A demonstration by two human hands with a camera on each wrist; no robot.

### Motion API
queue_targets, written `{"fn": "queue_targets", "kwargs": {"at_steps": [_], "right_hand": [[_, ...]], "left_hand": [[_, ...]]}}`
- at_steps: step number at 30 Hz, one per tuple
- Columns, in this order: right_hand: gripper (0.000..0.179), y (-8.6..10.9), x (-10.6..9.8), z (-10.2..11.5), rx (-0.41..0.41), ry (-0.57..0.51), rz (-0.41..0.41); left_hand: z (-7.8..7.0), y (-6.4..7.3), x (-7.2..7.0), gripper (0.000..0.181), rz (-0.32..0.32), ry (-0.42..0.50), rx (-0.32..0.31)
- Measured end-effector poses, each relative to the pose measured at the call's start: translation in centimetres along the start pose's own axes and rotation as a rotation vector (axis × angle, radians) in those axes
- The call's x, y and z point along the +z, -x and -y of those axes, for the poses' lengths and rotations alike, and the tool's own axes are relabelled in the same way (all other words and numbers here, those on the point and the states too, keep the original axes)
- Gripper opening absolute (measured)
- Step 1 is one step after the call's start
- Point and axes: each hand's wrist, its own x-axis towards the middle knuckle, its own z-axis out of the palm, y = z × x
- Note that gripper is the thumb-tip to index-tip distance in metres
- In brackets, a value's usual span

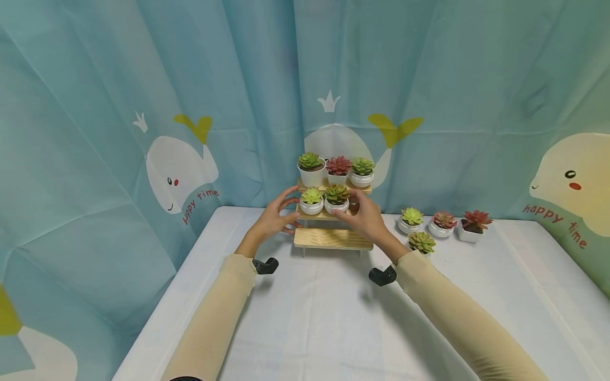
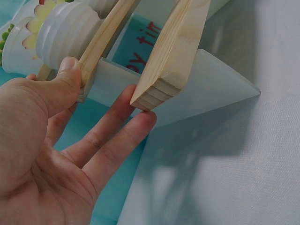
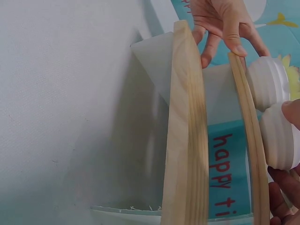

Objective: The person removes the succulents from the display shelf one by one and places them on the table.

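A wooden stepped plant stand (image 1: 333,239) has clear side panels and three boards. My left hand (image 1: 272,218) is at its left end, thumb against the middle board (image 2: 110,33) and two fingertips at the end of the lowest board (image 2: 164,70). On the middle board, my right hand (image 1: 366,216) grips a small succulent (image 1: 337,194) with green and reddish leaves in a round white pot (image 3: 277,140), thumb in front and fingers around the far side. A yellow-green succulent (image 1: 312,196) in a similar ribbed white pot (image 2: 68,35) sits immediately left of it.
Along the top board stand a green succulent in a taller white pot (image 1: 312,175), a red succulent (image 1: 339,165) and another green succulent (image 1: 362,166). Several more potted succulents, among them a dark red one (image 1: 475,221), are on the white table (image 1: 314,317) at right. A whale-print curtain (image 1: 257,95) hangs behind.
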Motion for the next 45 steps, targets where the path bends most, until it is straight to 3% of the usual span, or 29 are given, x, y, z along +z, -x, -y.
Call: {"fn": "queue_targets", "kwargs": {"at_steps": [12,22,45], "right_hand": [[0.074,0.1,-0.9,0.0,0.001,0.007,0.056],[0.071,0.6,-1.7,0.3,0.004,0.014,0.078],[0.067,1.5,-4.0,0.2,-0.063,0.058,0.043]], "left_hand": [[0.1,0.0,0.0,0.076,-0.008,0.002,-0.029],[0.2,0.0,0.0,0.076,0.007,0.019,-0.01],[-0.2,0.2,0.1,0.075,0.009,0.008,-0.017]]}}
